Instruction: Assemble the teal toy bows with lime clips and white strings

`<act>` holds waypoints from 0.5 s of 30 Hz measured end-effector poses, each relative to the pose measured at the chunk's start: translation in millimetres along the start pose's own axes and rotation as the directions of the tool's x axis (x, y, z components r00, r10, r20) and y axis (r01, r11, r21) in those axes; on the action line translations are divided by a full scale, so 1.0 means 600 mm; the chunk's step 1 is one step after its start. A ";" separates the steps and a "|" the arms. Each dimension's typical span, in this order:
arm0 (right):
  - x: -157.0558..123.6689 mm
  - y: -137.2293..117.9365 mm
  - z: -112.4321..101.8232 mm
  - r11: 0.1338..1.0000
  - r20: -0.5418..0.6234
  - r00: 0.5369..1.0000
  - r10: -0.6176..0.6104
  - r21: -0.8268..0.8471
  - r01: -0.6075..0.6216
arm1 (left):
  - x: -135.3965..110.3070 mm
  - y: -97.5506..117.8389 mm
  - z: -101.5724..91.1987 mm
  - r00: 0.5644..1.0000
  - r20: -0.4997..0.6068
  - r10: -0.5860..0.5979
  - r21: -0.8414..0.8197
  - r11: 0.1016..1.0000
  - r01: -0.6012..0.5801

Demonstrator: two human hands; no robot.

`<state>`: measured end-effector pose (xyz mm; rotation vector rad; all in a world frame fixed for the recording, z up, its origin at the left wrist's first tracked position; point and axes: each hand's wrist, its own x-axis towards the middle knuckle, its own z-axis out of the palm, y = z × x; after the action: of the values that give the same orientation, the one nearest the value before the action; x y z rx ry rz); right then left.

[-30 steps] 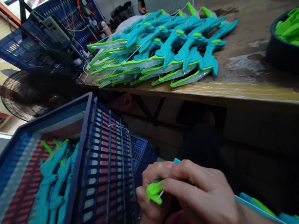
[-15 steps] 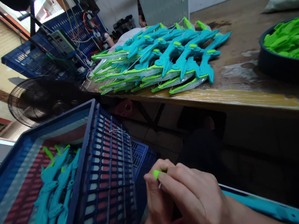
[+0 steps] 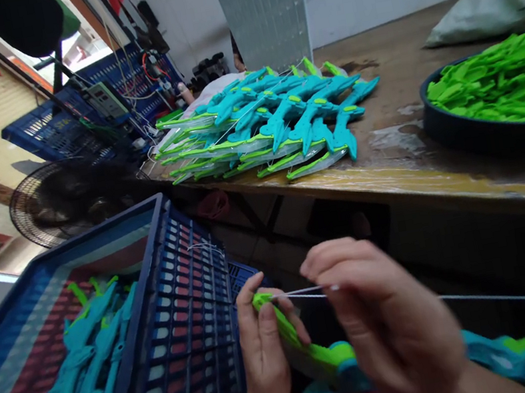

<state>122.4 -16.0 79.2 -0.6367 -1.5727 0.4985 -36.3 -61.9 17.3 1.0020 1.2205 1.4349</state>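
A teal and green toy bow (image 3: pixel 318 353) lies across my lap, its far green tip reaching to the right of the view. My left hand (image 3: pixel 263 359) grips the near green tip between thumb and fingers. From that tip a doubled white string (image 3: pixel 300 293) runs to my right hand (image 3: pixel 389 309), whose fingers are pinched on it. A further length of string stretches from behind my right hand to the bow's far tip. The middle of the bow is partly hidden by my right hand, which is blurred.
A blue crate (image 3: pixel 177 320) at left holds several teal bows (image 3: pixel 91 376). On the worktable (image 3: pixel 409 194) lie a pile of bows (image 3: pixel 299 115), a dark basin (image 3: pixel 480 134) of green parts (image 3: pixel 501 80) and a pale sack (image 3: pixel 494 10). A fan (image 3: pixel 64 197) stands behind the crate.
My hands were together at the green tip. Now my right hand has moved right and up, drawing the white string out, and more of the bow shows. The view has shifted slightly right.
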 end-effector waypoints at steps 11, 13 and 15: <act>-0.032 -0.003 0.001 0.999 0.173 0.985 -0.024 -0.029 0.029 | 0.002 0.019 -0.003 0.992 0.104 0.071 0.040 0.996 -0.075; -0.039 0.000 0.006 0.996 0.177 0.984 -0.035 -0.075 0.049 | -0.001 0.022 0.001 0.992 0.108 0.066 0.017 0.998 -0.068; -0.042 0.002 0.009 0.998 0.186 0.982 0.039 -0.055 -0.029 | -0.002 0.025 0.005 0.990 0.121 0.077 -0.022 0.997 -0.075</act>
<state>118.1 -31.3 59.0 -0.6731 -1.7593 0.5578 -35.3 -63.0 32.6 1.1180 1.0892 1.4189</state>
